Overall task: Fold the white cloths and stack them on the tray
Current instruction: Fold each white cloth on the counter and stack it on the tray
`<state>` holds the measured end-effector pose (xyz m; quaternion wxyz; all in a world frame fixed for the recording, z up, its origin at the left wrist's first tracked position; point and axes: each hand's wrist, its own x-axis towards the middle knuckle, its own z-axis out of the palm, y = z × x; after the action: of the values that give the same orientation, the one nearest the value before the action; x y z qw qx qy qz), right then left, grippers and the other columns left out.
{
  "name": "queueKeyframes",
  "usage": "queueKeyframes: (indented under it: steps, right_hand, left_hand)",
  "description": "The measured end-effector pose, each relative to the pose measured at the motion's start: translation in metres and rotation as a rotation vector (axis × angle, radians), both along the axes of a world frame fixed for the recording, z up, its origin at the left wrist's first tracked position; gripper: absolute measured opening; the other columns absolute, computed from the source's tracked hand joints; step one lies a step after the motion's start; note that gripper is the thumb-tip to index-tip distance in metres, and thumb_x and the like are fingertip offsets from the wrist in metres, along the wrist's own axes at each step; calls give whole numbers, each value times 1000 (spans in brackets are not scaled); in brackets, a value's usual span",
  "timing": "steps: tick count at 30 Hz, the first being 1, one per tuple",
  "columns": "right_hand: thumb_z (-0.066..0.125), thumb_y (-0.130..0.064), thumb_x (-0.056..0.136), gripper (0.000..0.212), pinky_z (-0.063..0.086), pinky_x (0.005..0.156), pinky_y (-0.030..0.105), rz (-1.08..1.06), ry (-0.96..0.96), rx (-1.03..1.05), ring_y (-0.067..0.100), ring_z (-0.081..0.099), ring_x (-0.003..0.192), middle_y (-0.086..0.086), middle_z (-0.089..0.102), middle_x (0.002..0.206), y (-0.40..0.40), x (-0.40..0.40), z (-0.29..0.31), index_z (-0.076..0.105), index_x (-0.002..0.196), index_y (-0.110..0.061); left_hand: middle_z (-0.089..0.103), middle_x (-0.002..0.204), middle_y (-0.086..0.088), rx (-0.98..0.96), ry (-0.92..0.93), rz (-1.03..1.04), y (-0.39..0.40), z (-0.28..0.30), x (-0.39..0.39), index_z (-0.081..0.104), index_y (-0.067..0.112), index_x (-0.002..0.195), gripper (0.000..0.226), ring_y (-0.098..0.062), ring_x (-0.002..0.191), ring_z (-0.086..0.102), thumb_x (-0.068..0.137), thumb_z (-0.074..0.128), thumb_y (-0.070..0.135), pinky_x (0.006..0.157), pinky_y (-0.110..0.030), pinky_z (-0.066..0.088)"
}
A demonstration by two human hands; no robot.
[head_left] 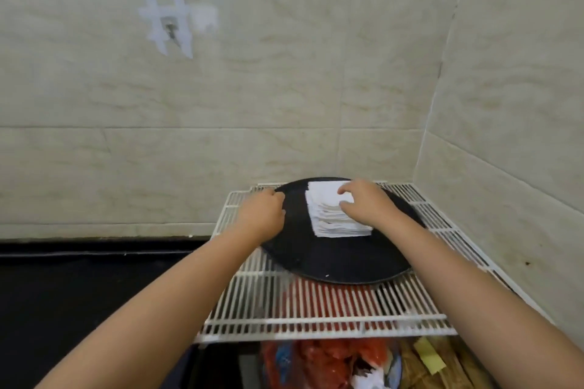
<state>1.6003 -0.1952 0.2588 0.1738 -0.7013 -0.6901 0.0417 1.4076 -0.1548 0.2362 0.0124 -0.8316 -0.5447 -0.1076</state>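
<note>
1. While the stack (pixel 335 211) of folded white cloths sits on the black tray (pixel 331 259) atop a wire rack (pixel 316 309), the right hand (pixel 366 202) rests on it, thumb and fingers curled round its right edge.
2. The left hand (pixel 260 211) grips the tray's left rim, fingers curled.

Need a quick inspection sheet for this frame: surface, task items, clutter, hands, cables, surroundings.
Surface: white wire rack in a tiled corner, carrying a round black tray.
Job's things: stack of folded white cloths on the far half of the tray, edges roughly aligned; no unfolded cloth in view.
Clutter: red and orange bags and a yellow-topped item under the rack, blurred.
Hands: left hand grips the tray's left rim, fingers curled; right hand rests on the stack, thumb and fingers around its right side.
Cables: nothing seen.
Surroundings: beige tiled walls, a screw with white patching, a dark counter to the left.
</note>
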Motion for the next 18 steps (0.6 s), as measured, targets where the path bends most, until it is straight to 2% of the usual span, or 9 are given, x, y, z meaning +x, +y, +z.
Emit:
queueKeyframes:
  steps: [3,8,12,15,18]
  right_hand:
    - [47,-15,90,36,41,93,32,149,-45,78,31,51,118,15,55,130,-7,-78,24,52,125,-8]
    - [45,-21,92,41,39,101,36,464,-82,177,27,45,125,12,49,136,-19,-256,43,45,132,-11]
    - [42,-32,94,43,42,100,40,677,-75,209,29,45,124,12,49,135,-43,-409,41,46,131,-11]
    - [42,-36,94,45,41,102,42,835,-87,198,31,44,125,14,46,136,-67,-515,34,44,132,-13]
    - [41,-39,93,47,39,102,41,986,-118,208,31,44,125,13,44,137,-91,-612,26,41,133,-15]
  left_hand:
    - [49,130,-16,30,-27,102,-17,15,-74,46,5,127,36,-35,118,47,95,40,22,96,-43,43]
    - [50,131,-10,185,9,323,-78,37,-242,45,8,128,38,-29,120,44,98,36,28,93,-39,43]
    - [50,134,-5,276,68,539,-143,38,-391,49,12,128,38,-27,126,41,95,39,30,101,-40,39]
    - [49,136,-6,266,102,735,-199,32,-490,50,13,128,40,-28,128,38,95,41,33,104,-40,36]
    - [49,134,-7,267,150,905,-248,26,-569,48,14,129,43,-29,127,38,94,40,37,101,-40,35]
